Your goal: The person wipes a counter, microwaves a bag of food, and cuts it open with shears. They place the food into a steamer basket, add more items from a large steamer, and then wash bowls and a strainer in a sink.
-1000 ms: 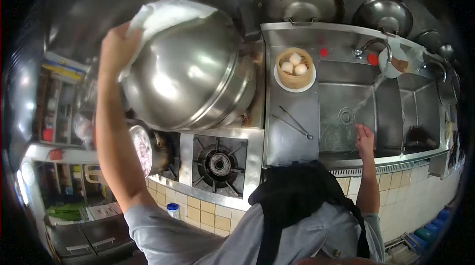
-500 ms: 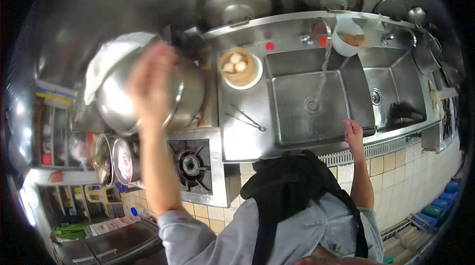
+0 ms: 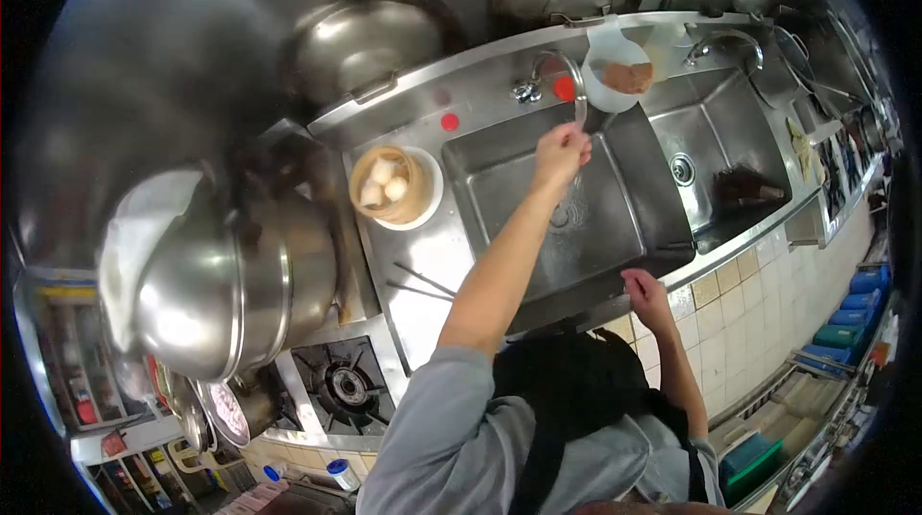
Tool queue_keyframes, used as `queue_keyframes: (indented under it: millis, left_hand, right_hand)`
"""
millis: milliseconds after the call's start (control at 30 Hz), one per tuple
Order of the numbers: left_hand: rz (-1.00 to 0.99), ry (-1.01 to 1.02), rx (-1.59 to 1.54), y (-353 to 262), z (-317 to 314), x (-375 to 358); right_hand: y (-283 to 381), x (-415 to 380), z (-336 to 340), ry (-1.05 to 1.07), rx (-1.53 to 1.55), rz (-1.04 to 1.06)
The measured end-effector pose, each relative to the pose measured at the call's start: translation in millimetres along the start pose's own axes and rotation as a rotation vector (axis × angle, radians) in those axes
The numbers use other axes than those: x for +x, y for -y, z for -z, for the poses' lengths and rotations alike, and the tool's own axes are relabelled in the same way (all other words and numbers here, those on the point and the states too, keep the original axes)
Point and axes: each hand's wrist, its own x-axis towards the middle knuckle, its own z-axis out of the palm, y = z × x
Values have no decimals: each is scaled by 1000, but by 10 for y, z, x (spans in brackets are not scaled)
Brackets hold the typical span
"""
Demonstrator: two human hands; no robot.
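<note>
My left hand (image 3: 562, 155) is over the big sink basin (image 3: 538, 265), right under the end of the curved tap (image 3: 578, 83). Its fingers are bunched together at the spout, and no object shows in them. Water lies around the drain below. My right hand (image 3: 648, 296) is by the basin's front edge, fingers curled in and nothing visible in them. On the counter to the left, a bamboo steamer (image 3: 415, 193) with several pale buns (image 3: 384, 181) rests on a white plate (image 3: 437, 190). Metal tongs (image 3: 423, 282) lie in front of it, partly behind my left arm.
A white scoop-like container (image 3: 607, 44) with brown contents sits behind the basin. A second basin (image 3: 715, 150) is on the right. Large steel domed vessels (image 3: 221, 284) with a white cloth (image 3: 144, 236) and a gas burner (image 3: 348, 383) stand left. Woks (image 3: 375, 49) lean behind.
My left hand has swung from above the steel vessels on the left to under the tap. My right hand stays near the basin's front edge. The view has shifted and turned.
</note>
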Motion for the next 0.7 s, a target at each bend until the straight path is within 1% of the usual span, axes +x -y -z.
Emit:
queue_keyframes:
  millis: [33,67,100,133,167,200,233,267,333,400,467,500,533,567,600,633,667,700]
  left_hand:
    - [-12,6,-36,-19,-32,145]
    - [-23,16,-74,-23,-67,306]
    - [-64,-95,127,15,46,511]
    - [-62,-86,119,39,105,745]
    - [45,-327,4,69,184,946]
    - [150,-586,-111,102,347,1139]
    - [200,-480,-242,181,521,1319]
    - [207,-513,-247,234,629,1445]
    - [193,-265,-608,344,702,1656]
    - [189,-234,-623,360,753,1709]
    - [23,-202,-550,453,750,1710]
    - [27,-206,-555,513,737,1703]
    - [-200,-274,-281,569,712,1680]
    - [-423,-334,-6,570,689,1656]
    - [-424,-336,-16,547,708,1642]
    - [-604,-366,299,481,743,1593]
    - [-777,-389,620,419,763,1532]
    - [-715,-411,619,414,714,1469]
  right_hand:
    - [-74,-32,25,-8,-107,50]
    - [-49,-72,57,-16,-119,36]
    - [3,-118,106,-33,-80,-155]
    - [10,-131,120,-51,-38,-337]
    - [-61,-201,142,-48,-46,-345]
    - [-145,-252,165,-101,-22,-362]
    - [-196,-278,125,-143,5,-381]
    - [-225,-301,74,-110,2,-385]
    - [-169,-305,65,-132,13,-458]
    - [-118,-243,-17,-118,-9,-464]
    - [-8,-172,-74,-66,-78,-348]
    - [147,-71,-94,-21,-116,-443]
    - [241,10,-120,-19,-123,-444]
    - [317,94,-131,29,-184,-372]
    - [372,181,-146,77,-244,-300]
    - [418,275,-163,78,-252,-300]
    - [462,380,-180,101,-319,-207]
    - [506,449,-196,121,-382,-118]
